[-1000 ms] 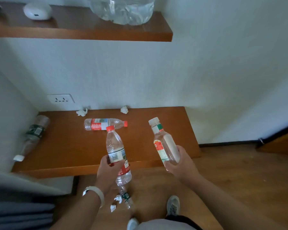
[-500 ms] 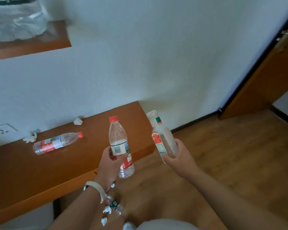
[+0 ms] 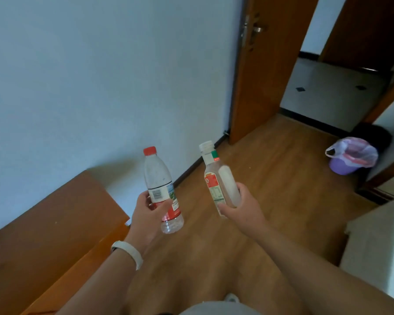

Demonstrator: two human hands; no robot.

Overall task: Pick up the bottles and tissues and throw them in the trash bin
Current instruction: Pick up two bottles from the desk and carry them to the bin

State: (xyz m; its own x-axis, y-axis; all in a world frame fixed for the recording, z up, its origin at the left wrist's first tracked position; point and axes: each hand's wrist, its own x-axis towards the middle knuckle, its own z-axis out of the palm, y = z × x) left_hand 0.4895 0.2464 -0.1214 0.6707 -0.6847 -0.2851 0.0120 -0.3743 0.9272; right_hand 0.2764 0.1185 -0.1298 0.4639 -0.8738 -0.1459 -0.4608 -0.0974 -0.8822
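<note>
Fingers [image 3: 144, 199] of the left hand [image 3: 146, 218] curl round the red-capped bottle [image 3: 157, 176]; right hand [image 3: 245, 209] grips the white-capped bottle [image 3: 218, 179] likewise.

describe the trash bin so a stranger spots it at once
From the open wooden door, follow the wood floor to the far right. A small bin stands there. It alone is purple, lined with a translucent bag.

I see the wooden floor [image 3: 271, 178] carrying a bag-lined purple trash bin [image 3: 341, 168], well apart from the brown surface [image 3: 55, 223].
</note>
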